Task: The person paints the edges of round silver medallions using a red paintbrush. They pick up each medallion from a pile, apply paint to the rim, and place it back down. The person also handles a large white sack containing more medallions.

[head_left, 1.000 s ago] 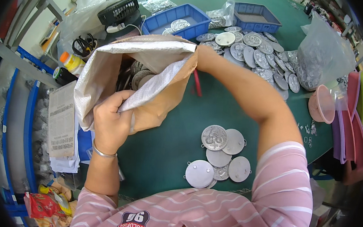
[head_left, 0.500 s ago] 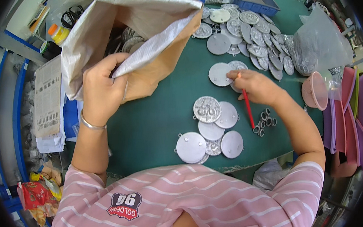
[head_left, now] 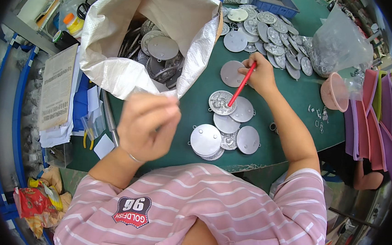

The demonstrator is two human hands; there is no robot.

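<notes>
My right hand (head_left: 260, 74) grips a slim red pen (head_left: 242, 85), which slants down toward the left. Its fingertips are at the edge of a flat silver medallion (head_left: 229, 74). Closer to me lies a loose group of medallions; one shows a raised relief (head_left: 223, 102), others their plain backs with small studs (head_left: 205, 140). My left hand (head_left: 148, 127) is raised over the table below a white-lined sack (head_left: 104, 64), apart from its rim. Its fingers look bent, but motion smears them. Inside the gaping sack are several medallions (head_left: 162, 48).
A big pile of medallions (head_left: 276, 36) lies at the back, before a blue bin (head_left: 274, 2). To the right are a clear plastic bag (head_left: 342, 44), a pink cup (head_left: 334, 92) and coloured strips (head_left: 366, 122). Papers (head_left: 57, 88) and yellow-handled pliers (head_left: 88, 141) lie left.
My left hand has let go of the sack's rim and come down to the right. The sack gapes wider. My right hand has shifted slightly up, and the pen now points left.
</notes>
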